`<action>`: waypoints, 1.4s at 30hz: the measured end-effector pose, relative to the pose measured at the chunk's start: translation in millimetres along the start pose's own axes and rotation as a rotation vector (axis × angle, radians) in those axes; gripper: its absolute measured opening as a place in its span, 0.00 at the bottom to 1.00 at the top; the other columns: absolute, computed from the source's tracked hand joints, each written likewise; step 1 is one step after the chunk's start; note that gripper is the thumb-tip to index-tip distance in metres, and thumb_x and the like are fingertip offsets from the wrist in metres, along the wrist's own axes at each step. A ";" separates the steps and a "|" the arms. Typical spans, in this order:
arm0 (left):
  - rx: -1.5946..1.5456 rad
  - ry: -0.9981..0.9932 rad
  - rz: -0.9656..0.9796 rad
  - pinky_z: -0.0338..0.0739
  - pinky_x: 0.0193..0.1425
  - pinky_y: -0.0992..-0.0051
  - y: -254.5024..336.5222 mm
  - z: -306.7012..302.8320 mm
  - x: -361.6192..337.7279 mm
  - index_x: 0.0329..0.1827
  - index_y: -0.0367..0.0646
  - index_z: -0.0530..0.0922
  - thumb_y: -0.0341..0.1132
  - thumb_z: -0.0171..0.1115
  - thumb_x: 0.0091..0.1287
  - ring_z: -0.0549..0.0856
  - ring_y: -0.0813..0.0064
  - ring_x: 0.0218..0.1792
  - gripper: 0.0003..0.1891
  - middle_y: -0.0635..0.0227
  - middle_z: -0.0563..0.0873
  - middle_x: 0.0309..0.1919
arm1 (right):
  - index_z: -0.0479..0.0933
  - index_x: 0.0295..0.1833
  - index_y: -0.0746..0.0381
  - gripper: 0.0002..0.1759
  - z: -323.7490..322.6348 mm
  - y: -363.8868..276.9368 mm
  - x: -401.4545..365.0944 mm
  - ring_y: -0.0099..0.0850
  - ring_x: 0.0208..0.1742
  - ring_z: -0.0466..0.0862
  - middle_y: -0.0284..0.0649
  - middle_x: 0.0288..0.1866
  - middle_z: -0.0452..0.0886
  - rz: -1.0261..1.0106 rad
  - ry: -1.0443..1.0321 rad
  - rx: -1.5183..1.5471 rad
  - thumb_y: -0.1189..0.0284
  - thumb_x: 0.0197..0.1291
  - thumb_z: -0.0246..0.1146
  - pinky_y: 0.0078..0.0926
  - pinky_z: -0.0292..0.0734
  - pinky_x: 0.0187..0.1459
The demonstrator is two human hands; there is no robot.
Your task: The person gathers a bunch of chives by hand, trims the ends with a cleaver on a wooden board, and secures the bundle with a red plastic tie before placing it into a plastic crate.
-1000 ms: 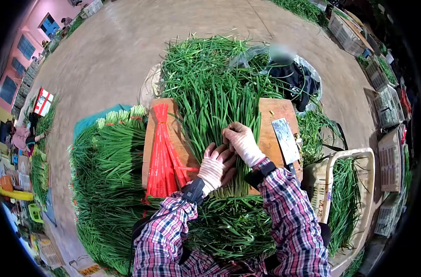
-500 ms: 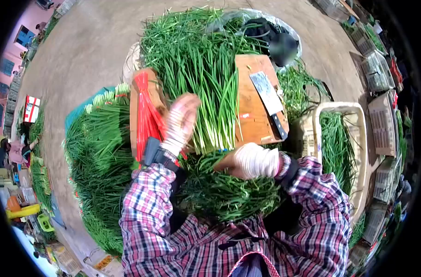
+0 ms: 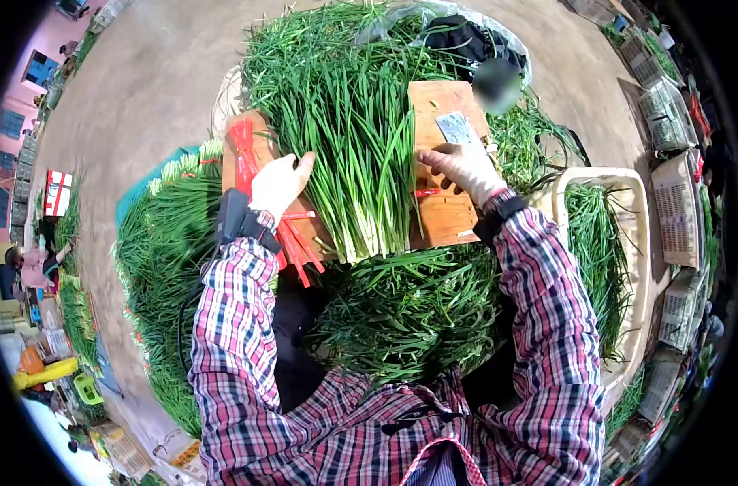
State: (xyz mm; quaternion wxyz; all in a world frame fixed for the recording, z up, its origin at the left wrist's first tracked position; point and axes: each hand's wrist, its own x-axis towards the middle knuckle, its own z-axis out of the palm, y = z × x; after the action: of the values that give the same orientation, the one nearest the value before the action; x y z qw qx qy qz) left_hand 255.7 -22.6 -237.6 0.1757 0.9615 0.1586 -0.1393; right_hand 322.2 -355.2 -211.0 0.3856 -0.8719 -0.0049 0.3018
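Long green leafy stalks (image 3: 345,138) with pale lower ends lie across a wooden board (image 3: 443,219), between my hands. My left hand (image 3: 280,185) is left of the stalks, over red strips (image 3: 246,150), its thumb apart and no stalk in its grasp. To the right, my right hand (image 3: 464,168) hovers over the board, fingers spread toward the stalks and holding nothing visible. It partly covers a knife blade (image 3: 456,127); the handle is hidden. Another short red strip (image 3: 426,193) lies just below its fingers.
A large pile of green bundles (image 3: 170,267) is at the left. Loose leaves (image 3: 409,316) lie in front of my body. At the right stands a cream plastic crate (image 3: 640,243) with greens. Behind are more leaves and a clear bag (image 3: 521,49). A person (image 3: 35,263) is at far left.
My left hand has moved left, away from the stalks, to the red strips. My right hand has risen from the leaves near my lap to above the board and the knife.
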 end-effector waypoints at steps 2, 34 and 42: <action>0.003 -0.061 -0.071 0.66 0.72 0.63 14.3 3.3 9.1 0.68 0.37 0.73 0.66 0.43 0.70 0.76 0.54 0.66 0.41 0.47 0.78 0.63 | 0.80 0.55 0.65 0.36 2.9 -20.1 0.3 0.26 0.31 0.84 0.36 0.32 0.85 0.000 -0.059 -0.040 0.42 0.61 0.62 0.23 0.77 0.28; -0.717 0.201 0.576 0.68 0.65 0.73 80.0 20.9 -98.7 0.60 0.38 0.79 0.37 0.57 0.75 0.77 0.75 0.56 0.16 0.67 0.83 0.55 | 0.80 0.56 0.61 0.20 65.4 91.7 -369.5 0.43 0.43 0.86 0.49 0.42 0.86 -0.496 0.007 0.442 0.61 0.64 0.62 0.37 0.79 0.46; -1.063 -0.204 0.716 0.74 0.65 0.69 271.1 34.9 -221.4 0.61 0.41 0.78 0.46 0.57 0.75 0.81 0.70 0.58 0.20 0.63 0.82 0.57 | 0.81 0.54 0.64 0.18 8.6 197.2 -494.1 0.27 0.43 0.86 0.41 0.41 0.87 -0.152 0.387 0.978 0.63 0.67 0.62 0.25 0.81 0.45</action>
State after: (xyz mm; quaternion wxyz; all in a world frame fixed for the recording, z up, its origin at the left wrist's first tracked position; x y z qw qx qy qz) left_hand 142.7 -333.4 -117.7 0.6775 0.7188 -0.1418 -0.0653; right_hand -130.6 -607.2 -90.5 0.7617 -0.6273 0.1444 0.0736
